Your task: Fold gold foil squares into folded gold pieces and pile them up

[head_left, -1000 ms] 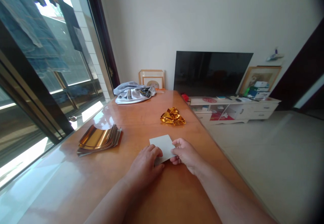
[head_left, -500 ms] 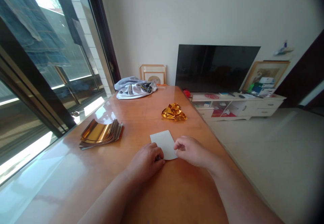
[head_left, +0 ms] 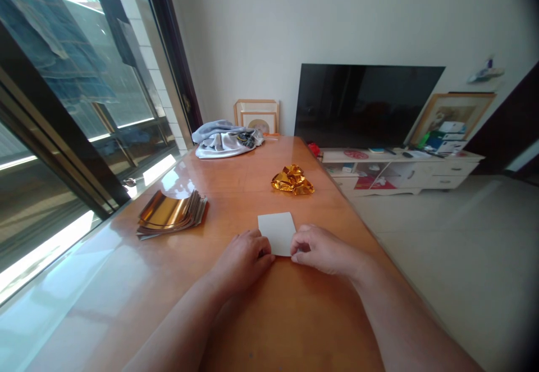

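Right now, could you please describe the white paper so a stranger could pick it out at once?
On the wooden table, at the end away from the television, a white paper rectangle lies between the left hand and right hand. Unlike the shiny gold sheets and crumpled gold foil, it is matte.

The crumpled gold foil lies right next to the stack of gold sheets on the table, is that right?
No: the head view shows the crumpled gold foil well apart from the stack of gold sheets, across the table and beyond the white paper.
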`<action>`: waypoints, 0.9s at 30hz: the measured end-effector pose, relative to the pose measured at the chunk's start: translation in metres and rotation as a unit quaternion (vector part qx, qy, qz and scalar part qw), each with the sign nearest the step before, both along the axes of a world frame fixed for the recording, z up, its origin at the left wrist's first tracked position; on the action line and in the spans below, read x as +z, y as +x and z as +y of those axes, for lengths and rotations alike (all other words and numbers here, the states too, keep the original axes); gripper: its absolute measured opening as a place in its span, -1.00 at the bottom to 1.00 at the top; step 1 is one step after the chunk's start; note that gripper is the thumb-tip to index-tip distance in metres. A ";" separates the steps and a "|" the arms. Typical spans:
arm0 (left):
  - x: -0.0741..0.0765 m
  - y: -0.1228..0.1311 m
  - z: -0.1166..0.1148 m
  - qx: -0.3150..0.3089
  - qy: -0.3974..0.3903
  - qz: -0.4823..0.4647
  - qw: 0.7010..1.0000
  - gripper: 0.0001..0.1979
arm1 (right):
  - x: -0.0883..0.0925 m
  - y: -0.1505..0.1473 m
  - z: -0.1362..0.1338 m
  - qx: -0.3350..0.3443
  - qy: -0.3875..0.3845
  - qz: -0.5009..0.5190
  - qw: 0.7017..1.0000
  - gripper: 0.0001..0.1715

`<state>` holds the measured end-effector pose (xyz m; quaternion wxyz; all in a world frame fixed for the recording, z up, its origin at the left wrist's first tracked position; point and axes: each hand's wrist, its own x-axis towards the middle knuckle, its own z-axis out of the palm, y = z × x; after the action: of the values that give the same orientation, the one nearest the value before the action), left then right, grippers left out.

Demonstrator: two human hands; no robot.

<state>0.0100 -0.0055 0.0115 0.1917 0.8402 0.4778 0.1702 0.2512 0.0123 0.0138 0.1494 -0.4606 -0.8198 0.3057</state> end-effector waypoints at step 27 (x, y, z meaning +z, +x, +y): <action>-0.006 0.000 0.006 0.096 -0.043 0.057 0.993 -0.80 | -0.013 -0.001 0.009 -0.091 -0.093 0.010 0.991 -0.90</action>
<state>0.0100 0.0007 0.0060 0.1828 0.7895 0.5738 0.1185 0.2505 0.0210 0.0010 0.1414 -0.5417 -0.7412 0.3706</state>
